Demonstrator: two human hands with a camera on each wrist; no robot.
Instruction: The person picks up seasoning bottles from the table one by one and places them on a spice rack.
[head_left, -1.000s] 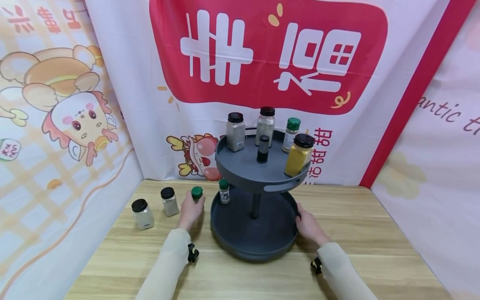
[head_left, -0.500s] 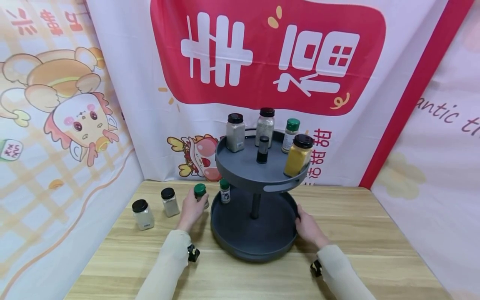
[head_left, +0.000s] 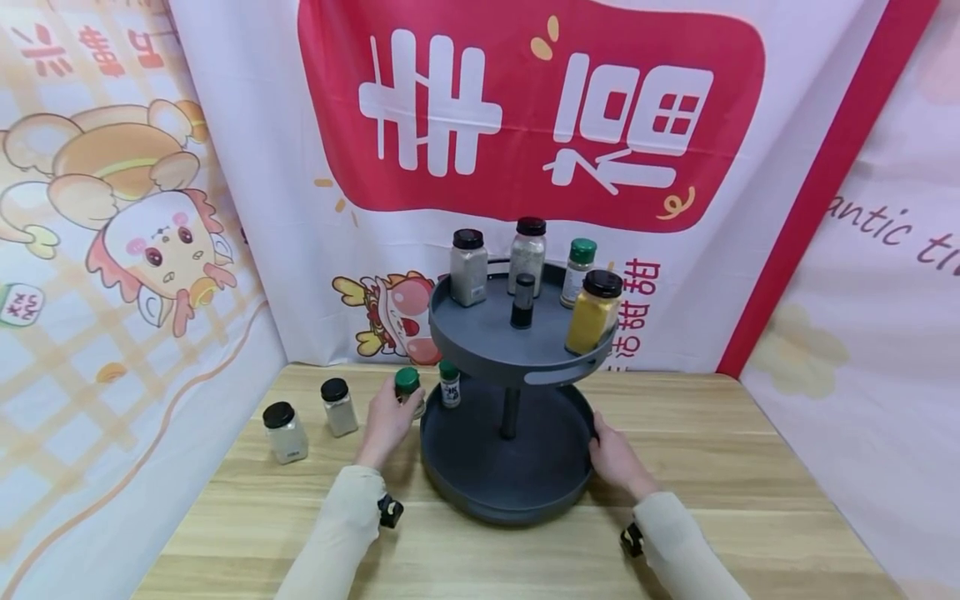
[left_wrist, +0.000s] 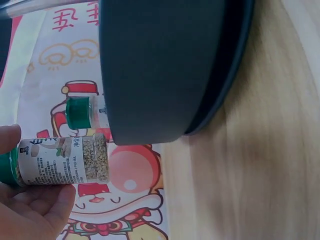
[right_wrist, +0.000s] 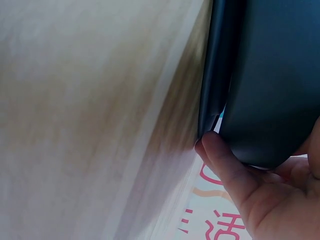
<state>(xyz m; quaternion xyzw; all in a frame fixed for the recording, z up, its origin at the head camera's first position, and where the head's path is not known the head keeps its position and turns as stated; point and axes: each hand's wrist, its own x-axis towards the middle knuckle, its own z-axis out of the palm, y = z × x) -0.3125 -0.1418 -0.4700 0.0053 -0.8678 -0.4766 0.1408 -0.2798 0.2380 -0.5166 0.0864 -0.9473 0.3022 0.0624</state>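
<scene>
Rack (head_left: pixel 480 479): dark grey, two round tiers on a central post, stood on the counter (head_left: pixel 750 467). Upper tier held five jars: two with black caps and grey powder (head_left: pixel 468 268) (head_left: pixel 528 256), one green-capped (head_left: pixel 578 272), one with yellow powder (head_left: pixel 592 312), one small dark one (head_left: pixel 522 300) near the middle. Lower tier held a single small green-capped jar (head_left: pixel 449 383) at its back left edge.

Left hand (head_left: pixel 386 421) gripped a green-capped jar (head_left: pixel 408 389), fingers and thumb curled round it, at the rack's left rim, just beside the jar on the lower tier. Left wrist view showed the held jar (left_wrist: pixel 62 160) filled with pale seeds. Long axis roughly upright, cap up.

Right hand (head_left: pixel 615 457) rested against the lower tier's right rim, fingers (right_wrist: pixel 225 165) curled over the edge.

Two more black-capped jars (head_left: pixel 285 432) (head_left: pixel 339 407) with pale contents stood on the counter, left of the left hand.
</scene>
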